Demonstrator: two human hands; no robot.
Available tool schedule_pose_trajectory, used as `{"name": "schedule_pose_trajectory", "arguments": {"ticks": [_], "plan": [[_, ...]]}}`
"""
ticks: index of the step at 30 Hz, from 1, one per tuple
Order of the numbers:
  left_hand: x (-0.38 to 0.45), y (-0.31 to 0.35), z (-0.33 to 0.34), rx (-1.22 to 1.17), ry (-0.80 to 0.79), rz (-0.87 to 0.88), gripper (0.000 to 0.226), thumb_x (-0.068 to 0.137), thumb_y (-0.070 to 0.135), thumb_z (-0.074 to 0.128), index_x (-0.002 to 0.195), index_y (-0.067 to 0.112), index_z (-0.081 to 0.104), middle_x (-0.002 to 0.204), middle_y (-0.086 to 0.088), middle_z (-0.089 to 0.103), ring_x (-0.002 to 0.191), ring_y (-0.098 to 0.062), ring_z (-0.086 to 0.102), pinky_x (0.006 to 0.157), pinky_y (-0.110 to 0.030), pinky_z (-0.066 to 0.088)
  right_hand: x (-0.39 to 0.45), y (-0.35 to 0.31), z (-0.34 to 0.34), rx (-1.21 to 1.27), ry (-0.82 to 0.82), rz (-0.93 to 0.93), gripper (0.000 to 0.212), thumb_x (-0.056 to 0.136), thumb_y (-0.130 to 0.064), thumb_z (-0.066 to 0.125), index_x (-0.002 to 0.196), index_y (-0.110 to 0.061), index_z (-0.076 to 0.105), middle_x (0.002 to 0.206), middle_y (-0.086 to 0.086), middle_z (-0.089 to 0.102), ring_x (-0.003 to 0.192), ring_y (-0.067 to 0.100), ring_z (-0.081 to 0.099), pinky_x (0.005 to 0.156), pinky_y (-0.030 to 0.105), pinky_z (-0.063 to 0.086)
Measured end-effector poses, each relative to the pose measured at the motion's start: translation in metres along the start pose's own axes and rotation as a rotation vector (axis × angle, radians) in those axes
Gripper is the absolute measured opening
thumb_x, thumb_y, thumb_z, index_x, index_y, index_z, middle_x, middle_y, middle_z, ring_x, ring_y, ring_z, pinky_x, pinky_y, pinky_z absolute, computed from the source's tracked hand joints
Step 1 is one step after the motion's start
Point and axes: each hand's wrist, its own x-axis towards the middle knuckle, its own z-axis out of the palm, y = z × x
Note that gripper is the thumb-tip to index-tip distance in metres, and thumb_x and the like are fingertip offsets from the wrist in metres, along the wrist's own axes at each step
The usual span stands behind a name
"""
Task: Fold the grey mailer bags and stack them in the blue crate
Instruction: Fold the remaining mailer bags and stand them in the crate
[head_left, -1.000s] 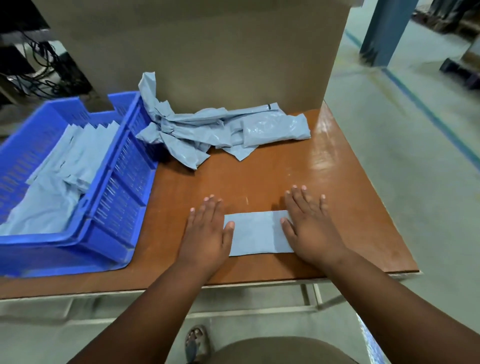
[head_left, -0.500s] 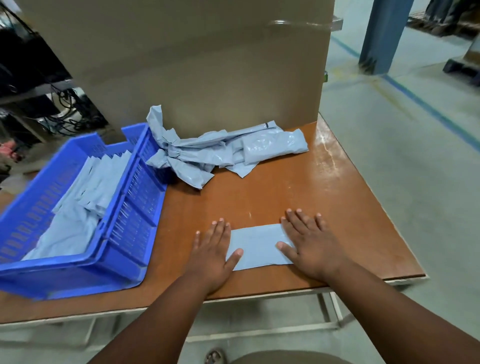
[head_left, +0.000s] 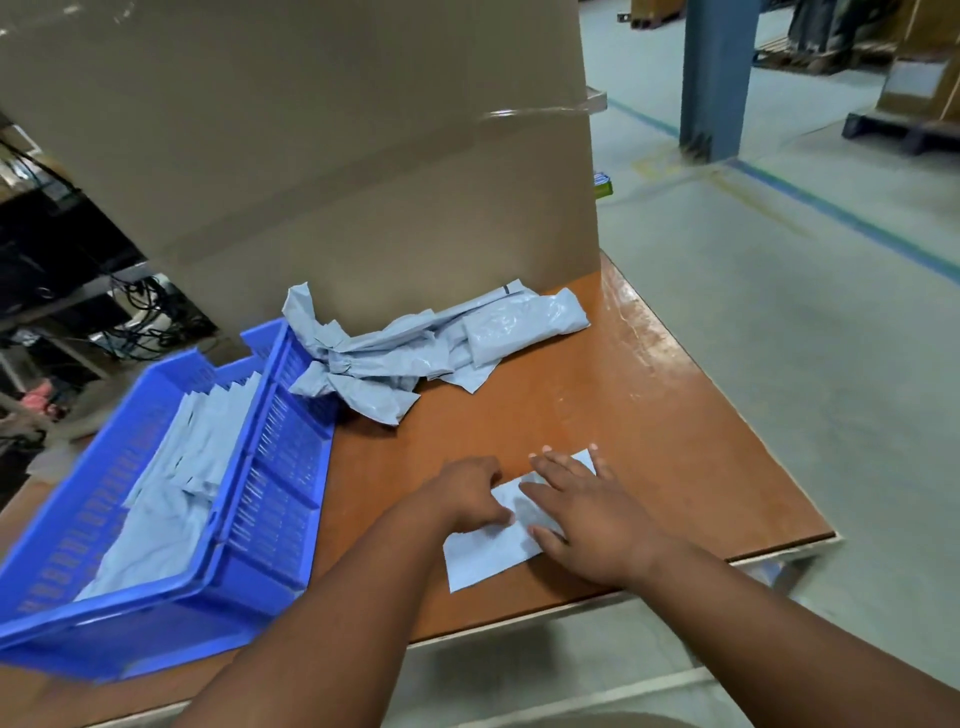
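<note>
Your left hand (head_left: 470, 496) has its fingers curled, pinching the near-left part of the folded grey mailer bag (head_left: 488, 553) that lies flat on the brown surface (head_left: 649, 415) close to its near edge. Your right hand (head_left: 587, 514) lies on the bag's right half with its fingers straight and spread, pressing it down, so it grips nothing. The 2 hands sit just beside each other on the same bag. To the left, the blue crate (head_left: 270, 499) rests on the surface with folded grey bags (head_left: 208, 441) stacked inside, lined up along its length. Farther back, a loose pile of crumpled grey mailer bags (head_left: 431, 348) lies against the foot of a large cardboard box (head_left: 322, 171), its left end touching the crate's far corner.
</note>
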Motion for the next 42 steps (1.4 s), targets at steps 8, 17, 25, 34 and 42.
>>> {"name": "schedule_pose_trajectory", "arguments": {"ticks": [8, 17, 25, 34, 42], "plan": [[-0.005, -0.007, -0.026, -0.35, 0.044, -0.125, 0.033, 0.079, 0.035, 0.091, 0.083, 0.013, 0.068, 0.075, -0.004, 0.063, 0.065, -0.018, 0.06, 0.053, -0.024, 0.047, 0.009, -0.012, -0.017, 0.031, 0.132, -0.035, 0.053, 0.101, -0.056, 0.038, 0.147, -0.035, 0.055, 0.167, 0.001, 0.039, 0.159, 0.026, 0.026, 0.128, 0.065, 0.015], [-0.081, -0.085, -0.14, -0.273, 0.375, -0.336, 0.028, 0.077, 0.026, 0.085, 0.07, 0.015, 0.06, 0.075, -0.004, 0.062, 0.072, -0.021, 0.058, 0.064, -0.033, 0.046, 0.101, -0.11, -0.073, 0.002, 0.228, -0.233, 0.058, 0.1, -0.053, 0.047, 0.155, -0.035, 0.047, 0.17, 0.007, 0.034, 0.16, 0.03, 0.022, 0.123, 0.069, 0.023], [-0.176, -0.216, -0.205, -0.189, 0.545, -0.561, 0.025, 0.082, 0.023, 0.083, 0.072, 0.014, 0.062, 0.086, -0.011, 0.072, 0.096, -0.032, 0.071, 0.06, -0.032, 0.043, 0.2, -0.235, -0.099, 0.059, 0.257, -0.42, 0.056, 0.1, -0.055, 0.051, 0.152, -0.036, 0.049, 0.171, 0.003, 0.031, 0.161, 0.028, 0.021, 0.125, 0.068, 0.018], [-0.226, -0.334, -0.195, -0.164, 0.465, -0.755, 0.03, 0.076, 0.032, 0.088, 0.075, 0.012, 0.066, 0.084, -0.009, 0.072, 0.088, -0.029, 0.072, 0.064, -0.032, 0.049, 0.279, -0.347, -0.099, 0.152, 0.016, -0.422, 0.046, 0.105, -0.046, 0.051, 0.148, -0.03, 0.054, 0.148, 0.0, 0.052, 0.137, 0.027, 0.05, 0.111, 0.043, 0.043], [-0.198, -0.383, -0.13, -0.196, 0.27, -0.761, 0.026, 0.082, 0.032, 0.086, 0.087, 0.015, 0.067, 0.089, -0.005, 0.073, 0.077, -0.022, 0.067, 0.065, -0.029, 0.049, 0.341, -0.415, -0.059, -0.193, -0.504, -0.355, 0.058, 0.076, -0.066, 0.077, 0.113, -0.022, 0.065, 0.089, -0.001, 0.075, 0.082, 0.022, 0.072, 0.069, 0.035, 0.055]]}}
